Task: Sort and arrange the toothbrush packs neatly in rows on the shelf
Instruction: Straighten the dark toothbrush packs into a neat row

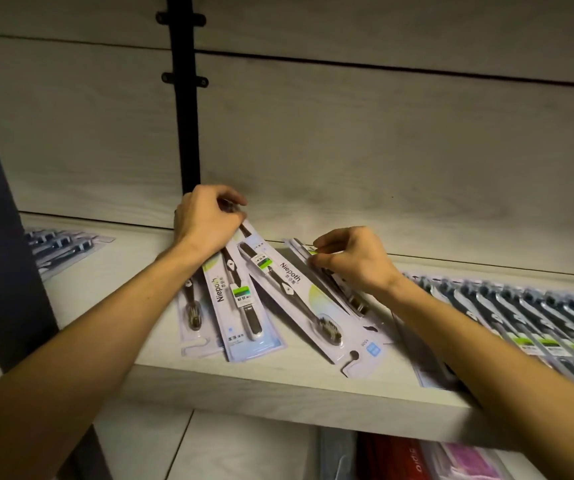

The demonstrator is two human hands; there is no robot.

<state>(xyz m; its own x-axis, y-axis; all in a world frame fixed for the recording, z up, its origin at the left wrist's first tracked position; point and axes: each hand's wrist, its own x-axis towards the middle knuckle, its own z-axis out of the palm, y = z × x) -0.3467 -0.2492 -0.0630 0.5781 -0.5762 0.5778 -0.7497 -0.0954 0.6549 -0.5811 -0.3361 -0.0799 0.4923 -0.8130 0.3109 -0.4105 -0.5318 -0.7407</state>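
So the left hand (206, 220) has its fingers curled tight around the top ends of a fanned bunch of toothbrush packs (244, 299) lying loose on the pale wood shelf (278, 382). The right hand (351, 259) pinches the top edge of another pack (334, 282), probably just one, hard to tell under the wrist. A tidy overlapped row of packs (528, 317) sits further right.
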